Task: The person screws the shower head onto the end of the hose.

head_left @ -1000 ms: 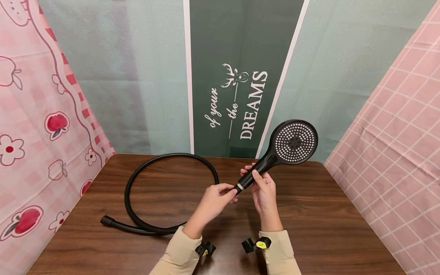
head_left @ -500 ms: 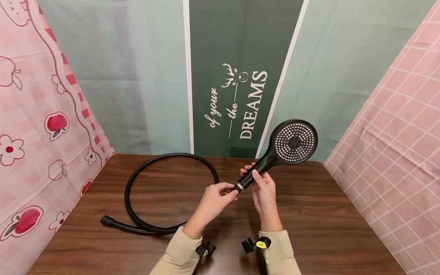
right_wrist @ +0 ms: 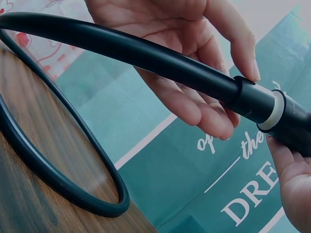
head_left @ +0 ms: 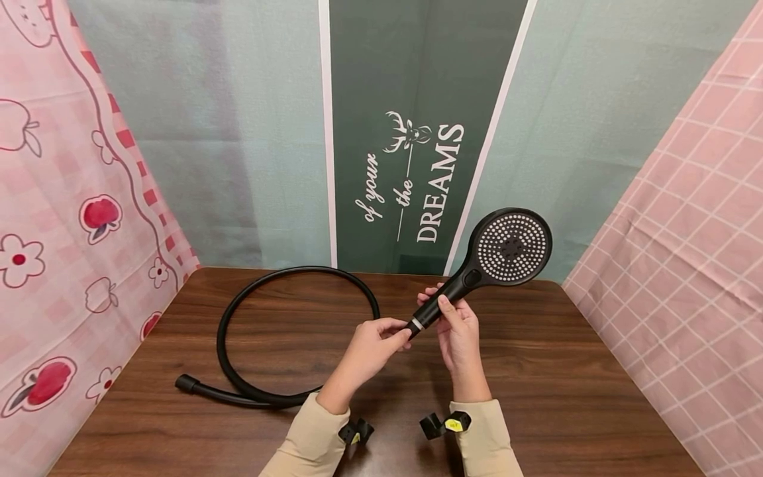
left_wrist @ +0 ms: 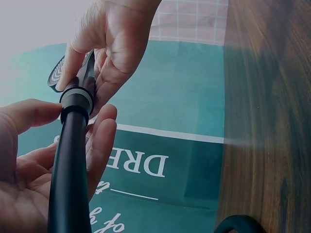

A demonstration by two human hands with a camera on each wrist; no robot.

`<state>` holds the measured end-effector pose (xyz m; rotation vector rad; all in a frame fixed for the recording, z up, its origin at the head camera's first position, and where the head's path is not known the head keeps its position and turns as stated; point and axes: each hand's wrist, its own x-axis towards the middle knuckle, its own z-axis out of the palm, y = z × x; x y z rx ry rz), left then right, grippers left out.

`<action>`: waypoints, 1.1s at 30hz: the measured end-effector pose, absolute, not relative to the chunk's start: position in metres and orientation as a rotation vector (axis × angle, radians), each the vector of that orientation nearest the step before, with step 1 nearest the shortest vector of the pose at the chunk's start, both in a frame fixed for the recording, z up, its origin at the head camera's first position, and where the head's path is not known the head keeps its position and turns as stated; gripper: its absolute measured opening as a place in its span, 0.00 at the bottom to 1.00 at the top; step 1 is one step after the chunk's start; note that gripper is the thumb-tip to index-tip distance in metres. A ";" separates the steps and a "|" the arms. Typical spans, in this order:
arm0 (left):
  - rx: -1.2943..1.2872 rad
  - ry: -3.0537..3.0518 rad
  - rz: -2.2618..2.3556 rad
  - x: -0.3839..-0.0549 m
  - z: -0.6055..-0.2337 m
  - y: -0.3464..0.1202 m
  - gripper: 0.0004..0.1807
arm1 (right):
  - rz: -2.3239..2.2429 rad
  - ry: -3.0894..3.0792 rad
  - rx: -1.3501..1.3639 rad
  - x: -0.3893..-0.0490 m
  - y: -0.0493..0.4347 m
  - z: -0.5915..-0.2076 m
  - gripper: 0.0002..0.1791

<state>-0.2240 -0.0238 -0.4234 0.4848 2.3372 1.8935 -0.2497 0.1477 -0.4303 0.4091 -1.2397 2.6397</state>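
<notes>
A black shower head [head_left: 514,246] with a round face of pale nozzles is held up over the table, tilted to the upper right. My right hand [head_left: 457,334] grips its handle [head_left: 441,300], thumb on top. At the handle's lower end, my left hand [head_left: 372,348] pinches the connector [right_wrist: 255,101] of a black shower hose [right_wrist: 160,60] between thumb and fingers. A pale ring [right_wrist: 274,110] shows between connector and handle, the two in line with each other. In the left wrist view the hose [left_wrist: 70,170] runs down from the connector past the left palm.
The hose loops over the brown wooden table [head_left: 554,384] on the left, its free end [head_left: 187,383] lying near the left edge. Behind the table hangs a green cloth [head_left: 280,132] with lettering; pink cloths [head_left: 673,218] flank both sides.
The left thumb and fingers shift slightly around the hose connector. The shower head and the right hand stay in place.
</notes>
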 end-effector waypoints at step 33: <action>0.498 2.328 1.915 -0.223 -0.422 -0.022 0.16 | 2.641 -1.246 0.401 -0.249 0.148 -0.429 0.11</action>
